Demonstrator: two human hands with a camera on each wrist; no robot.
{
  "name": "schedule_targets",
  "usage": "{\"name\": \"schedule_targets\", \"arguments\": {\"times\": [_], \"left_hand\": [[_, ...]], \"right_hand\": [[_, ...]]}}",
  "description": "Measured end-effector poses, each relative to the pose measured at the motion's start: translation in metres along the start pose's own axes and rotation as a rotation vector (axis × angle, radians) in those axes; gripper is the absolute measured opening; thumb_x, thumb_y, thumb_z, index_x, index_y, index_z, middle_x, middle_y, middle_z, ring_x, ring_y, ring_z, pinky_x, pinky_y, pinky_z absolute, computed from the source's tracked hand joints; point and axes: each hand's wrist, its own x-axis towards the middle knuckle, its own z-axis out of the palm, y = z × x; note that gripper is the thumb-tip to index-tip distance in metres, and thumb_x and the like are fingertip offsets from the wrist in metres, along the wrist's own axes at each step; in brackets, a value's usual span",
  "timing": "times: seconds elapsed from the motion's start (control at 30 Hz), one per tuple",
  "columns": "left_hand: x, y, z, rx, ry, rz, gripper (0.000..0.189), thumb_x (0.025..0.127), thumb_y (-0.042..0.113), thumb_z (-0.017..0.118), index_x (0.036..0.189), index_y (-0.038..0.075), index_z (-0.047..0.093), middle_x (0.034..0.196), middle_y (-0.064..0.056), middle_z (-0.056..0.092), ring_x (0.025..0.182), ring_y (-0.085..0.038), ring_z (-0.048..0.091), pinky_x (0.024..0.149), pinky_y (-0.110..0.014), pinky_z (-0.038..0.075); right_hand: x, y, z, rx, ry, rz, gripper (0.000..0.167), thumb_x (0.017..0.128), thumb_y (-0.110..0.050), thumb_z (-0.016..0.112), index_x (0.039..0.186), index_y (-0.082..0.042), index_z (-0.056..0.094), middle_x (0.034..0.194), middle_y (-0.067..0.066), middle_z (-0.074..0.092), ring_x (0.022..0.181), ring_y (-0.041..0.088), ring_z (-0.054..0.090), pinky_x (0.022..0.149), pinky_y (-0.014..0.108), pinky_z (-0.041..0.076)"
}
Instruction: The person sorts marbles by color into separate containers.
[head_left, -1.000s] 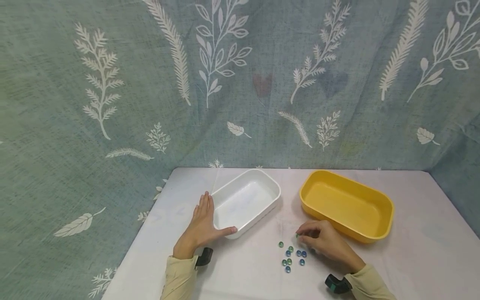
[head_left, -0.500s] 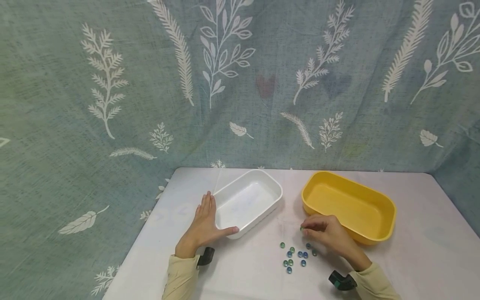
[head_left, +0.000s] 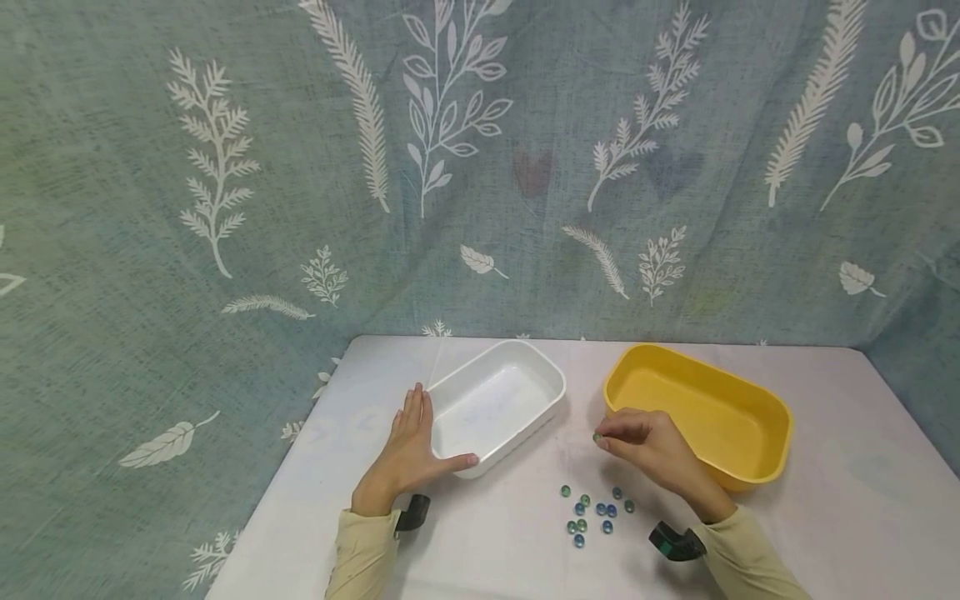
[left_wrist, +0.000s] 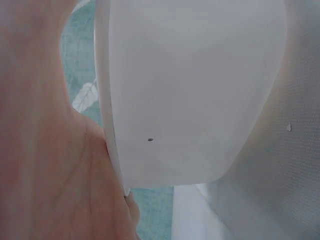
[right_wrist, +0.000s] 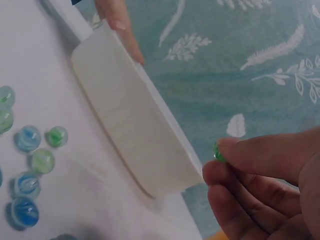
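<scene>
My left hand (head_left: 401, 454) rests with spread, straight fingers along the near left end of a white tub (head_left: 491, 408). In the left wrist view its palm (left_wrist: 60, 165) lies against the tub's rim. Between thumb and forefinger my right hand (head_left: 652, 446) pinches a green marble (right_wrist: 218, 151), raised above the table just left of the yellow tub. Several loose marbles (head_left: 581, 526), blue and green, lie below that hand on the table. The inside of the white tub holds nothing visible in the head view.
A yellow tub (head_left: 697, 408) stands behind the right hand, its near left rim partly covered by that hand. The white-covered table (head_left: 480, 550) ends at a green leaf-patterned cloth (head_left: 450, 167) hanging behind. Dark wrist cameras sit at both sleeves.
My right hand has lifted the green marble off the table and moved away from me, then slightly left. More marbles show where it had been. My left hand stays on the white tub.
</scene>
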Motion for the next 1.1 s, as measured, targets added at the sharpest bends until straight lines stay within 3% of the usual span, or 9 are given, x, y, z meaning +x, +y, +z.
{"name": "schedule_targets", "arguments": {"times": [0.13,0.5,0.87,1.1], "left_hand": [[0.000,-0.001,0.000,0.003,0.002,-0.005,0.145,0.073,0.083,0.070,0.162,-0.003,-0.005,0.174,-0.019,-0.014,0.163,-0.036,-0.011,0.133,-0.057,0.005],[-0.001,-0.001,0.000,-0.005,0.016,0.003,0.144,0.073,0.082,0.071,0.163,-0.006,0.000,0.174,-0.020,-0.012,0.163,-0.038,-0.008,0.132,-0.058,0.006],[-0.002,0.001,-0.003,-0.021,0.013,0.004,0.144,0.073,0.081,0.072,0.163,-0.006,-0.001,0.174,-0.019,-0.013,0.163,-0.038,-0.009,0.133,-0.057,0.005],[-0.002,0.000,-0.002,-0.021,0.023,0.006,0.145,0.072,0.081,0.072,0.163,-0.005,-0.001,0.174,-0.021,-0.010,0.163,-0.038,-0.008,0.133,-0.057,0.007]], "right_hand": [[0.007,-0.008,0.002,0.026,0.003,-0.014,0.013,0.091,-0.018,0.080,0.103,-0.017,0.081,0.102,0.000,0.076,0.090,0.008,0.071,0.085,0.018,0.060],[0.029,-0.029,0.010,0.060,0.023,-0.118,0.010,0.091,-0.015,0.080,0.101,-0.014,0.081,0.104,0.006,0.078,0.088,0.010,0.072,0.078,0.021,0.062],[0.054,-0.047,0.019,0.124,0.020,-0.084,0.011,0.091,-0.018,0.080,0.102,-0.014,0.082,0.105,0.006,0.078,0.096,0.018,0.073,0.087,0.021,0.060],[0.069,-0.052,0.027,0.149,0.016,-0.101,0.012,0.091,-0.014,0.079,0.103,-0.009,0.082,0.105,0.009,0.078,0.093,0.018,0.073,0.084,0.020,0.061]]}}
